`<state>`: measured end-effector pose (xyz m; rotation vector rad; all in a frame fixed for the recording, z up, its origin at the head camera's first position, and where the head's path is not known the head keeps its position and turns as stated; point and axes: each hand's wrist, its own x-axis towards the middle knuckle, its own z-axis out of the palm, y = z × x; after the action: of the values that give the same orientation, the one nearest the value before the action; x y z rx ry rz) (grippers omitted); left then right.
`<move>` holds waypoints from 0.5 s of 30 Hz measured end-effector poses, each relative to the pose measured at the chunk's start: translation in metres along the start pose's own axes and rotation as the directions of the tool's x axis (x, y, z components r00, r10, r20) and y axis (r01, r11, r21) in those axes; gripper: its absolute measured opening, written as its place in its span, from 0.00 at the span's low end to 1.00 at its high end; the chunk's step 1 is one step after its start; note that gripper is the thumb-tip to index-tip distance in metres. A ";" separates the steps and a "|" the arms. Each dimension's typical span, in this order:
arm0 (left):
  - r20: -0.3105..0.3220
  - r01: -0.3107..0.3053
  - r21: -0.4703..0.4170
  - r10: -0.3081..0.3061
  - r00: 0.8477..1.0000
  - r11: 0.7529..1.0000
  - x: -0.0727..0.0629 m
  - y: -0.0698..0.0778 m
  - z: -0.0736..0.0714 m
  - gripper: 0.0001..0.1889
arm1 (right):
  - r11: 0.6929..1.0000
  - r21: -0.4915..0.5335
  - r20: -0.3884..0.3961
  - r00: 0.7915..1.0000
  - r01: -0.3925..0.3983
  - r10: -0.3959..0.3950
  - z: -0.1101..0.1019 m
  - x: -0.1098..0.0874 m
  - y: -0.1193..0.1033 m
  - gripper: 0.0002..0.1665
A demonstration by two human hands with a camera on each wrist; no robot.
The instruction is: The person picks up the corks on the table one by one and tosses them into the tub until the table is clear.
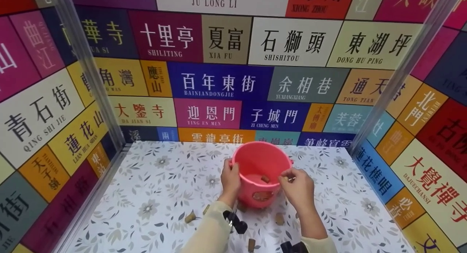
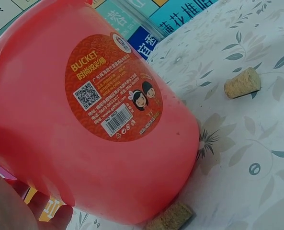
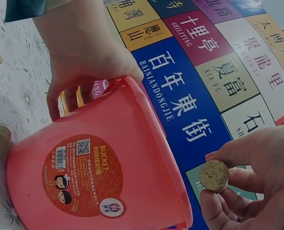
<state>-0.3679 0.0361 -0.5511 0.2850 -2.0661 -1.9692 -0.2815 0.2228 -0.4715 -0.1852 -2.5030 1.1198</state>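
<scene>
A pink plastic bucket (image 1: 251,190) leans a little on the patterned table, its mouth facing up. My left hand (image 1: 230,180) holds it by the rim on the left, thumb and fingers on either side of the wall. At the right side of the rim is my right hand (image 1: 300,189). Between its thumb and fingertips it pinches a cork (image 3: 213,176), whose round end shows in the right wrist view. One cork (image 1: 265,179) lies inside the bucket. A red oval label (image 2: 114,91) marks the bucket's near side.
Several loose corks lie on the near part of the table, among them a cork (image 1: 190,217) at the left, a cork (image 1: 279,219) at the right and a cork (image 2: 170,218) against the bucket's base. Colourful sign-covered walls (image 1: 219,81) enclose the table.
</scene>
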 end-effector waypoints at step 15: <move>-0.008 0.008 -0.011 -0.008 1.000 1.000 -0.002 0.001 0.000 0.11 | 1.000 -0.002 -0.032 0.999 0.021 -0.021 -0.002 0.024 -0.005 0.06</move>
<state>-0.3664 0.0369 -0.5498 0.2984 -2.0517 -1.9801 -0.3029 0.2268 -0.4593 -0.1754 -2.4718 1.0976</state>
